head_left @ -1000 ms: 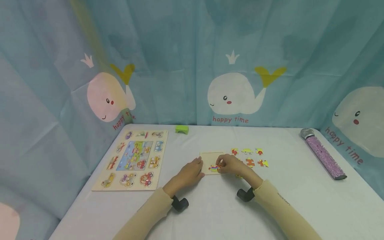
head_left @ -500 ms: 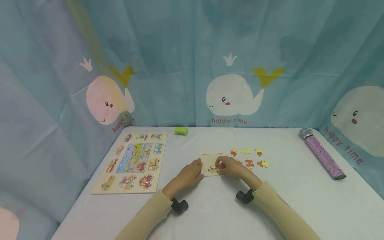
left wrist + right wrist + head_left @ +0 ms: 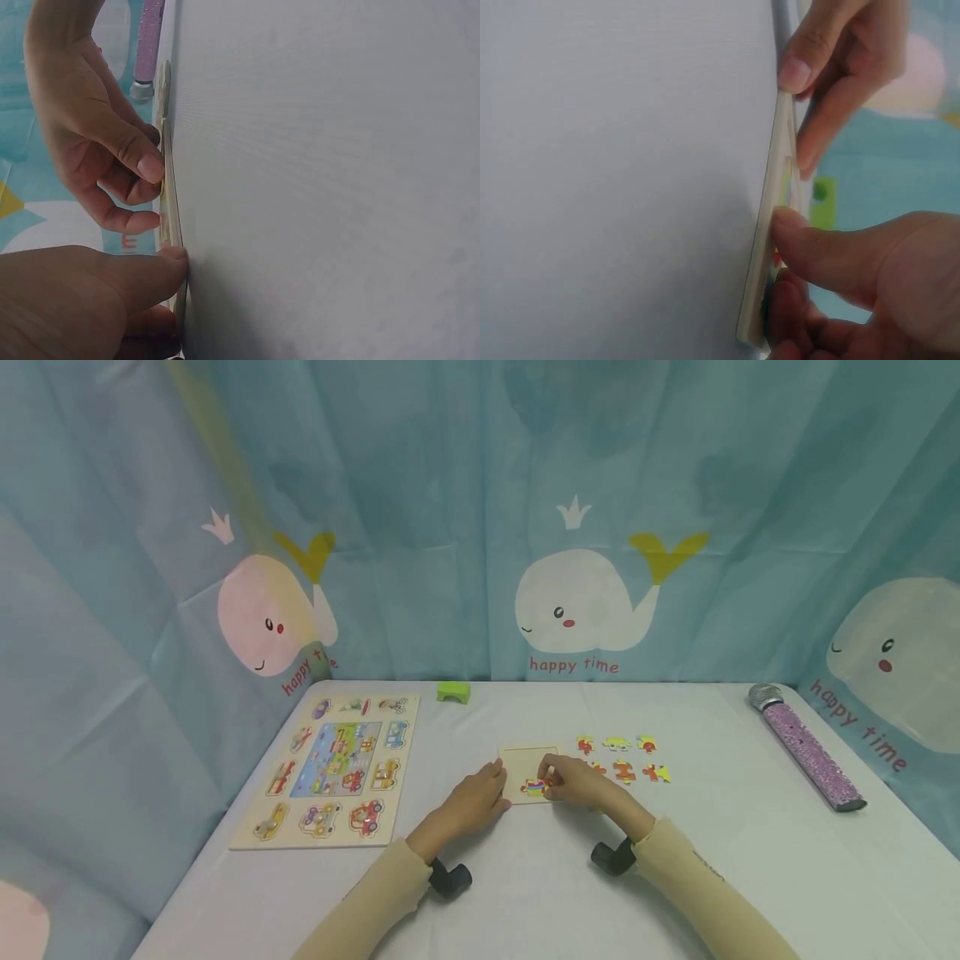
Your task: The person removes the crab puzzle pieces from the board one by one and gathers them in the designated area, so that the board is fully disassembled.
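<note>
A small wooden puzzle tray [image 3: 519, 760] lies flat near the table's middle. My left hand [image 3: 474, 797] holds its left side, thumb at the near corner and fingers along the edge. In the right wrist view, the left thumb [image 3: 795, 73] touches the tray rim. Over the tray's near right part, my right hand [image 3: 577, 780] pinches a jigsaw piece, mostly hidden under its fingertips. Beside those fingertips a rainbow-striped jigsaw piece [image 3: 534, 787] lies in the tray. Loose red and yellow jigsaw pieces [image 3: 624, 770] are set out in rows to the right, some partly covered by the right hand.
A large wooden vehicle puzzle board [image 3: 396, 810] lies on the left of the white table [image 3: 525, 893]. Toward the back edge stands a green arch block [image 3: 453, 692]. A pink glitter microphone [image 3: 810, 750] lies at the right. Blue whale-print curtain [image 3: 420, 527] surrounds the table.
The head view has tilted slightly, so the table sits a little lower in it. Both hands keep nearly the same places at the tray.
</note>
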Motion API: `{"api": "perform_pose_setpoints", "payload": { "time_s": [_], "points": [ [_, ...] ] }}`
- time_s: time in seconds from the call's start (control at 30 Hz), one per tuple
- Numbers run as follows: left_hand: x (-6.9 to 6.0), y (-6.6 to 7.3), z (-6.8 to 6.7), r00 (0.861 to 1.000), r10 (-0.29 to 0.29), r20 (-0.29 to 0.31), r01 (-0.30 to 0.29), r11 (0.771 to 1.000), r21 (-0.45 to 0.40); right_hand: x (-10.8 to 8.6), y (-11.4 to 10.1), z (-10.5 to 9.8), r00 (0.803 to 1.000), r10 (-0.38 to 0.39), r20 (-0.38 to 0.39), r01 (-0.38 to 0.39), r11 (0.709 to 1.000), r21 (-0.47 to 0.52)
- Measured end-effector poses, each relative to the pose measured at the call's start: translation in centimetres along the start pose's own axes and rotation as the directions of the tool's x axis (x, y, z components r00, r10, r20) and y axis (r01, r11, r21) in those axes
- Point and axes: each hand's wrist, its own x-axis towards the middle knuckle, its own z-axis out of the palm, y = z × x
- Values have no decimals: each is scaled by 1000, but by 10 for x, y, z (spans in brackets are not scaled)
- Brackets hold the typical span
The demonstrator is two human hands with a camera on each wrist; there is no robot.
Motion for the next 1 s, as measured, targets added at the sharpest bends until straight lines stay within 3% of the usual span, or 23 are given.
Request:
{"api": "perform_pose_setpoints", "payload": {
  "time_s": [0.63,1.0],
  "points": [
    [-2,0,2,1000,7,-7,-7,1000,-11,-3,2,4,992,-74,-100,69,997,-46],
    [-2,1,-2,1000,1,-6,-1,1000,-7,-5,9,1,982,-141,-122,147,988,38]
  ]
}}
